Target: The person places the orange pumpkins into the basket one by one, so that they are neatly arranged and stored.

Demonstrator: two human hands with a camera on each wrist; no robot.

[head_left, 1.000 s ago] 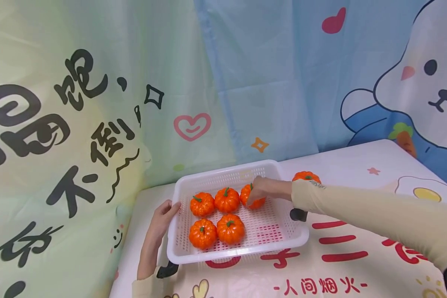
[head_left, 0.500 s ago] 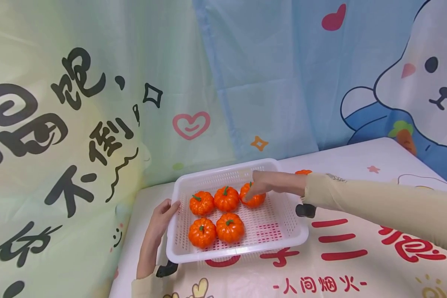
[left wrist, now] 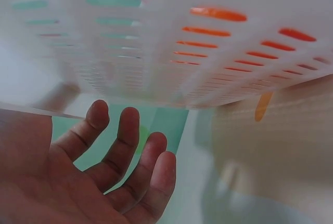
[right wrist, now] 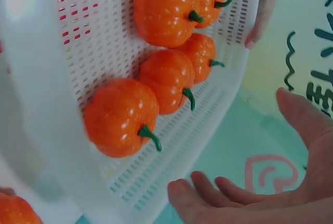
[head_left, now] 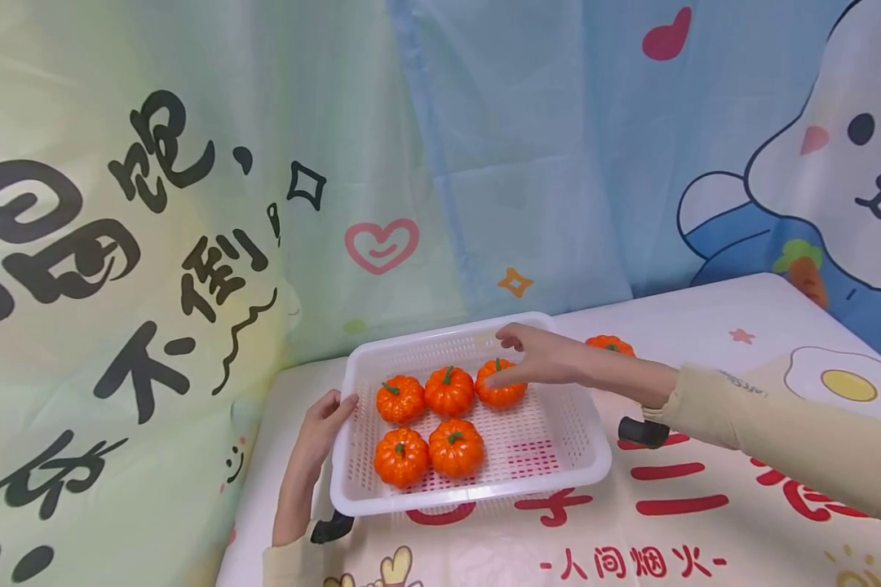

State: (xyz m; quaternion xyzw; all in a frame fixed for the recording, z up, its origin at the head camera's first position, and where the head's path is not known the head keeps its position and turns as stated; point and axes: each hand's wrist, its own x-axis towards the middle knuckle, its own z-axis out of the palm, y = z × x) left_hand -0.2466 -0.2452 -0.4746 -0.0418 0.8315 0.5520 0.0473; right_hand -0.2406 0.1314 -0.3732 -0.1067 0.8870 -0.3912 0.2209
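A white plastic basket (head_left: pixel 529 481) with slotted walls holds several small orange pumpkins (head_left: pixel 450 391) with green stems. At its left rim my left hand (head_left: pixel 319 432) grips the edge, thumb over the top; the left wrist view shows the bent fingers (left wrist: pixel 156 182) below the rim. My right hand (head_left: pixel 546 355) hovers over the pumpkin (head_left: pixel 501 395) in the back row's right place. Its thumb and fingers are spread wide, holding nothing, and the right wrist view shows them apart from the pumpkins. Another pumpkin (head_left: pixel 611 344) lies outside the basket on the right, partly hidden by the right forearm.
The basket stands on a table with a printed white cloth (head_left: pixel 675 522). Close behind rises a printed curtain (head_left: pixel 529 163), and another printed cloth (head_left: pixel 154 456) hangs at the left.
The right hand has let go of the back-row right pumpkin, opened its fingers and risen slightly to the right. The left hand and basket stay in place.
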